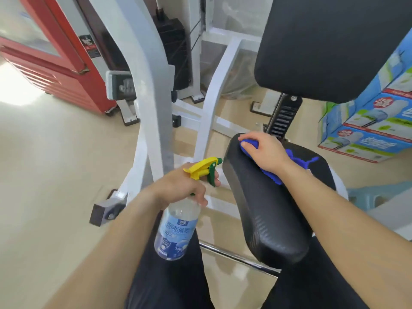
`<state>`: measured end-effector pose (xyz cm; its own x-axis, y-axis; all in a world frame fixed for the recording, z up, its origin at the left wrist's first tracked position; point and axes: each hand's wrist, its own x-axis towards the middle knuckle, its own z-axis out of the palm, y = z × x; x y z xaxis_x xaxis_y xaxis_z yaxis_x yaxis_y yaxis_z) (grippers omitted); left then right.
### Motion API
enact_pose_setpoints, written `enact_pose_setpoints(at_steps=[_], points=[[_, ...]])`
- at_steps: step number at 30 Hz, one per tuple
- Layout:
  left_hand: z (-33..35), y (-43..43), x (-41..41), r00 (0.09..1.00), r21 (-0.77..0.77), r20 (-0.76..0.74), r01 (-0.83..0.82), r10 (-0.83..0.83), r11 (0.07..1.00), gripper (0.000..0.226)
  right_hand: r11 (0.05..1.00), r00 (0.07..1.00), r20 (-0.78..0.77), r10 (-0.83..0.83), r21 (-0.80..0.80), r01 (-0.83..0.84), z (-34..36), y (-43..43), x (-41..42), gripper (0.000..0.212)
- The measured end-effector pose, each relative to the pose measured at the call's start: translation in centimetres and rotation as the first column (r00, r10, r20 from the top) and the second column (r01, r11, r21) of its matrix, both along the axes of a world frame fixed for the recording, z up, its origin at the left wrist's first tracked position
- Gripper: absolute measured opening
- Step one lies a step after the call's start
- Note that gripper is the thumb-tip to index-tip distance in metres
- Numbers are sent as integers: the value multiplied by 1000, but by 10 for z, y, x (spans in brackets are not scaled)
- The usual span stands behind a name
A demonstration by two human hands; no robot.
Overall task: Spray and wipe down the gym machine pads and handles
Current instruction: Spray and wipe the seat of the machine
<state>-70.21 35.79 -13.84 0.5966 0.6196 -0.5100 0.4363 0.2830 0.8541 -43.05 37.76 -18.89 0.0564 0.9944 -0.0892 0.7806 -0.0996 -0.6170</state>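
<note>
A black seat pad (263,210) of the gym machine lies in front of me, with a black back pad (330,45) rising behind it. My right hand (263,152) presses a blue cloth (294,161) flat on the far end of the seat pad, fingers curved over the cloth's front edge. My left hand (185,186) grips the neck of a clear spray bottle (176,228) with a yellow and green trigger head, held upright to the left of the seat, one finger on the trigger.
The white machine frame (153,103) stands left of the seat, with a black weight stack (176,54) behind. A red cabinet (55,59) is at far left. Blue printed boxes (370,121) are stacked at right. A chrome bar (234,255) runs under the seat.
</note>
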Motion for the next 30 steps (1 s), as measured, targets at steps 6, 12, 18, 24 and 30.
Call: enact_pose_setpoints(at_steps=[6, 12, 18, 24, 30], points=[[-25, -11, 3, 985, -118, 80, -145, 155, 982, 53, 1000, 984, 179, -18, 2, 18, -8, 6, -7, 32], [-35, -16, 2, 988, -175, 52, -134, 145, 976, 48, 999, 981, 192, -38, -8, 40, -3, 2, -10, 32], [-49, -32, 5, 986, -211, 69, -136, 154, 968, 47, 998, 968, 243, -56, -13, 61, -6, 6, -14, 32], [-50, -40, 7, 994, -175, 36, -97, 105, 980, 36, 998, 966, 250, -59, 1, 61, -5, 7, -14, 32], [-44, -52, -9, 994, -238, 108, 22, 4, 971, 50, 998, 970, 235, -58, -3, 60, -6, 7, -13, 32]])
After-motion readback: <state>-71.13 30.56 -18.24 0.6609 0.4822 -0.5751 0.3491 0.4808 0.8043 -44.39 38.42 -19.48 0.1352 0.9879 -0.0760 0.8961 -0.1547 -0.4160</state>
